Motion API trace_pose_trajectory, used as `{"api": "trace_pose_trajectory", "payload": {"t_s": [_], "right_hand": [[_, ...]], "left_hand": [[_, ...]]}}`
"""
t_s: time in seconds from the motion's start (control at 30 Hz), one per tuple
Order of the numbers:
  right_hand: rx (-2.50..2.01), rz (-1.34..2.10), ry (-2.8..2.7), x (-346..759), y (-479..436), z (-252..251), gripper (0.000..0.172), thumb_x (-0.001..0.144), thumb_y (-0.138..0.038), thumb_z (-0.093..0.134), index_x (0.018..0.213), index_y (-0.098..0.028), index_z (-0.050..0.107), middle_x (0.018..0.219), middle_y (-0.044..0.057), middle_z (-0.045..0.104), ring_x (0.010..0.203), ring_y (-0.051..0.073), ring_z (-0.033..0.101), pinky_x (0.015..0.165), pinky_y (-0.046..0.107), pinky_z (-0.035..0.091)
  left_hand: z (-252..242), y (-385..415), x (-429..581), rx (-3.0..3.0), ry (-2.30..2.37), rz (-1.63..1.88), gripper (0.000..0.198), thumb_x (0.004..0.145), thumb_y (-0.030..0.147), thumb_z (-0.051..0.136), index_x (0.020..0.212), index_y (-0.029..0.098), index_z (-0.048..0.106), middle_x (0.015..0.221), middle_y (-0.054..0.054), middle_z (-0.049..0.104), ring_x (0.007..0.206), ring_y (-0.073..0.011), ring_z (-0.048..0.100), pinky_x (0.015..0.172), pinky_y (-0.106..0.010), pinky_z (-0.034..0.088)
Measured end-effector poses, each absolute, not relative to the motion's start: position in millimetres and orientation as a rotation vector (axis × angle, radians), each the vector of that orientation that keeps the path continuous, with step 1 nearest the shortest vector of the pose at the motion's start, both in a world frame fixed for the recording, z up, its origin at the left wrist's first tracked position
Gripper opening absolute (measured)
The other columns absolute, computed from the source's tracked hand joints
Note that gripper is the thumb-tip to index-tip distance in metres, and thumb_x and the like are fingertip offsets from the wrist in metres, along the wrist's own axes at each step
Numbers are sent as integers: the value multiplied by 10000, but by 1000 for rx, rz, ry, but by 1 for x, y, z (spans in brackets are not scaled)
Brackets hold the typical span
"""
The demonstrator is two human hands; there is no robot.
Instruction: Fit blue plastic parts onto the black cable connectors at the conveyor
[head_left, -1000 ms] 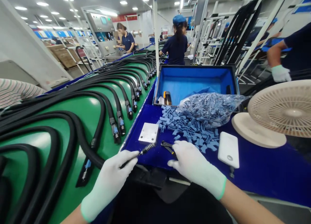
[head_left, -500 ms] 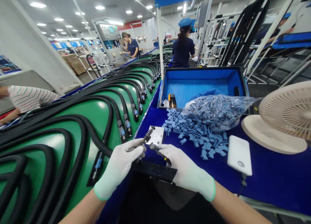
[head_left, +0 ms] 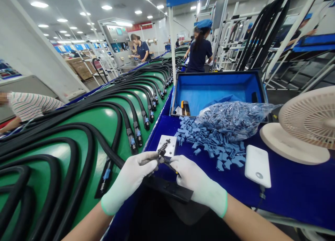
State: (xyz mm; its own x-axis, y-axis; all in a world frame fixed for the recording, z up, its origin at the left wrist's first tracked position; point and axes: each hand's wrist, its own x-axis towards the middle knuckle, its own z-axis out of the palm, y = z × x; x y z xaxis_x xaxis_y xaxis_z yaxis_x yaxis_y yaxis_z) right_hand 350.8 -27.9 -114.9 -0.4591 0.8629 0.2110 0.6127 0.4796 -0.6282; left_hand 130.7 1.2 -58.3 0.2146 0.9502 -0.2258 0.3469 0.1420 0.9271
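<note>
The left hand [head_left: 129, 181] and right hand [head_left: 196, 178] were together: the left clamped a black cable's spring-sleeved end [head_left: 164, 147] above a metal plate [head_left: 170, 145] near the blue table's [head_left: 288, 195] left edge, the right pinching a small dark tool [head_left: 170, 164] against it. A blue-lined case [head_left: 217, 87] held an amber bottle [head_left: 185, 108]; a clear bag [head_left: 230, 120] held blue plastic clips [head_left: 232, 119].

Head-worn camera, facing forward and down, close above the left hand [head_left: 128, 182] and right hand [head_left: 196, 178], wide-angle
</note>
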Motion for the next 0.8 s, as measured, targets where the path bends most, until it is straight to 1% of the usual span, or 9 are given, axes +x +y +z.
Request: {"api": "trace_pose_trajectory", "payload": {"t_s": [0.1, 0.2, 0.3, 0.37, 0.4, 0.53, 0.6, 0.7, 0.8], "right_hand": [[-1290, 649, -2227, 350, -30, -118, 360, 714, 28, 461, 938, -173, 659, 1069, 93, 681, 1006, 232, 596, 901, 333, 476], [-1341, 678, -2185, 352, -32, -115, 289, 742, -2, 469, 901, -177, 635, 1015, 80, 676, 933, 217, 597, 846, 316, 467], [-1402, 788, -2048, 359, -35, -109, 338, 818, -97, 525, 1127, -185, 626, 1073, 81, 687, 937, 221, 624, 839, 316, 464], [-1400, 862, -2015, 364, -36, -105, 395, 865, -200, 579, 1260, -191, 588, 1124, 94, 693, 970, 238, 640, 855, 324, 458], [-1387, 881, -2026, 366, -36, -104, 386, 878, -238, 596, 1261, -194, 594, 1126, 96, 697, 975, 243, 645, 854, 323, 453], [-1383, 833, -2090, 367, -32, -112, 72, 880, -213, 588, 919, -193, 646, 897, 43, 703, 786, 187, 629, 717, 274, 407], [-1377, 776, -2112, 363, -27, -121, 80, 869, -173, 572, 794, -189, 593, 783, 15, 670, 685, 152, 586, 653, 259, 366], [-1364, 716, -2121, 358, -20, -130, 147, 880, -185, 576, 734, -186, 557, 718, 0, 640, 636, 135, 556, 625, 255, 343], [-1318, 714, -2129, 361, -20, -128, 79, 892, -202, 586, 826, -189, 626, 802, 18, 687, 730, 160, 619, 690, 258, 403]], "left_hand": [[-54, 8, 142, 1509, 1300, 743, 470, 830, 379, 733, 1275, 232, 693, 1147, -68, 762, 1032, -281, 711, 885, -340, 558], [-44, 17, 154, 1719, 1311, 698, 379, 901, 380, 638, 1247, 237, 704, 1210, -54, 740, 1100, -285, 689, 963, -364, 536], [-35, 21, 161, 1892, 1252, 598, 372, 976, 366, 511, 1276, 235, 690, 1293, -45, 704, 1181, -278, 651, 1018, -372, 509], [-34, 20, 165, 1972, 1220, 572, 390, 983, 349, 512, 1336, 251, 646, 1326, -34, 686, 1197, -261, 642, 1037, -356, 496], [-34, 18, 167, 2017, 1218, 573, 402, 976, 342, 536, 1358, 257, 626, 1327, -33, 684, 1190, -255, 646, 1034, -348, 497], [-42, 9, 173, 2180, 1268, 594, 372, 970, 339, 563, 1319, 246, 648, 1275, -43, 710, 1128, -258, 675, 971, -336, 523], [-46, 8, 174, 2182, 1284, 576, 360, 991, 371, 532, 1298, 242, 671, 1289, -42, 709, 1139, -264, 676, 964, -330, 527], [-46, 10, 172, 2099, 1330, 581, 399, 991, 413, 537, 1332, 249, 667, 1347, -27, 685, 1200, -271, 654, 997, -318, 514], [-42, 14, 171, 1960, 1324, 601, 422, 965, 423, 578, 1333, 243, 678, 1365, -22, 676, 1237, -286, 631, 1016, -319, 508]]}}
